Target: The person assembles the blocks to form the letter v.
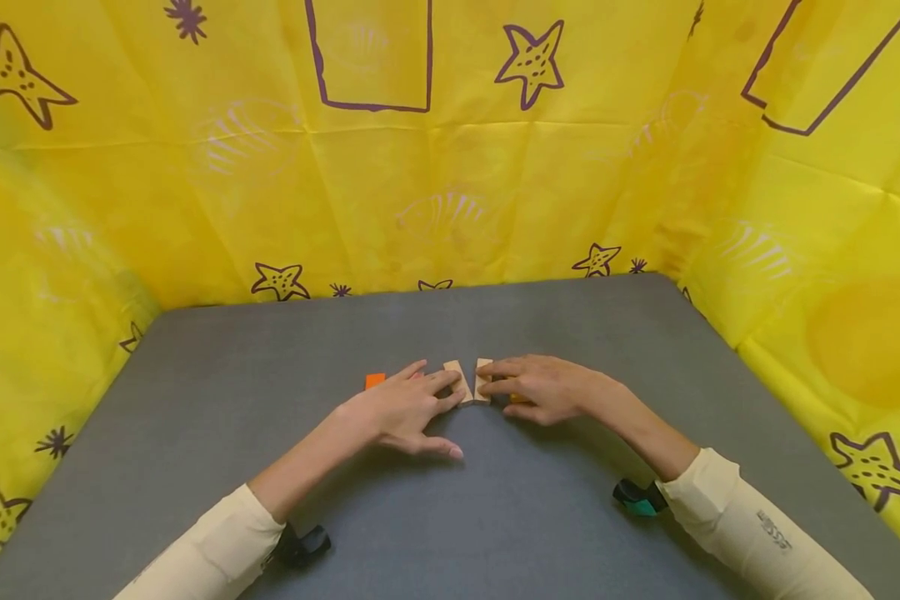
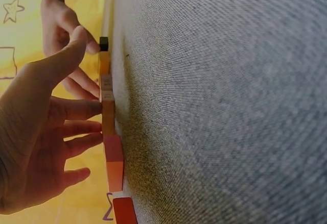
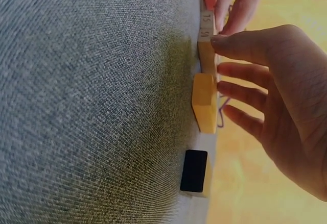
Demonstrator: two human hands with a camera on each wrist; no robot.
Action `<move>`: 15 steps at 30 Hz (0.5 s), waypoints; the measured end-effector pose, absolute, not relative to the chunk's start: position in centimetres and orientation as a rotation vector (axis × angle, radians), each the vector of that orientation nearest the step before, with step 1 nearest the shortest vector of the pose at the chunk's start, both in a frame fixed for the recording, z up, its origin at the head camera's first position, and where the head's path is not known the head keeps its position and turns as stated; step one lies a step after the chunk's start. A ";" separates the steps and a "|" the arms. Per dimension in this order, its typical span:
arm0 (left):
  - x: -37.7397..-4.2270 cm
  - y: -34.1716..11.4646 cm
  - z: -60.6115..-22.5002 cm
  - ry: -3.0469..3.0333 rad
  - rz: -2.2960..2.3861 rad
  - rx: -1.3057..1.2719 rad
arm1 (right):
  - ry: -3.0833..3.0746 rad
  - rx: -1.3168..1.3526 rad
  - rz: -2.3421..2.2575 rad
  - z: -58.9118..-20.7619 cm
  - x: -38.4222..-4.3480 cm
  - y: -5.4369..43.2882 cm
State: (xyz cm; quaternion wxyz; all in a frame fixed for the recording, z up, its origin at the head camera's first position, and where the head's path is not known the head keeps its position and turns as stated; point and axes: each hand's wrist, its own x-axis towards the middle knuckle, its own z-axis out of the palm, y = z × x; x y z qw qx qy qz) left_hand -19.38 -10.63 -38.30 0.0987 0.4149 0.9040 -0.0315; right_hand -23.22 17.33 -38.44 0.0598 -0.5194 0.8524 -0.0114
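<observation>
Two plain wooden blocks, a left one [image 1: 456, 379] and a right one [image 1: 483, 385], lie on the grey table in a narrow V, near ends together. Small printed numbers show on their ends in the right wrist view. My left hand [image 1: 405, 410] is spread, with fingertips touching the left block and the thumb held away. From the other side, fingertips of my right hand [image 1: 551, 388] rest on the right block. A yellow block [image 3: 204, 101] sits partly under the right hand; a coral-pink block [image 2: 114, 160] is by the left fingers, mostly hidden in the head view.
An orange-red block [image 1: 375, 380] lies left of the left hand. Past the yellow block is a black-ended block [image 3: 194, 170], hidden in the head view. The blocks form a row across the grey table [image 1: 450, 517]. Yellow patterned cloth [image 1: 360, 192] surrounds its back and sides.
</observation>
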 end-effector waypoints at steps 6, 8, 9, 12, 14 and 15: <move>-19.3 -10.7 -38.2 2.672 -0.089 1.229 | 2.582 -1.568 -0.036 -38.6 -23.3 17.2; -19.4 -10.7 -38.1 2.673 -0.090 1.235 | 2.585 -1.557 -0.040 -38.5 -23.3 17.2; -19.4 -10.7 -38.1 2.670 -0.087 1.233 | 2.586 -1.556 -0.039 -38.5 -23.3 17.2; -19.5 -10.8 -38.1 2.660 -0.085 1.226 | 2.583 -1.553 -0.033 -38.5 -23.3 17.2; -19.6 -10.8 -38.0 2.656 -0.076 1.216 | 2.585 -1.549 -0.027 -38.5 -23.3 17.2; -19.6 -10.8 -38.0 2.653 -0.071 1.209 | 2.588 -1.551 -0.024 -38.5 -23.3 17.1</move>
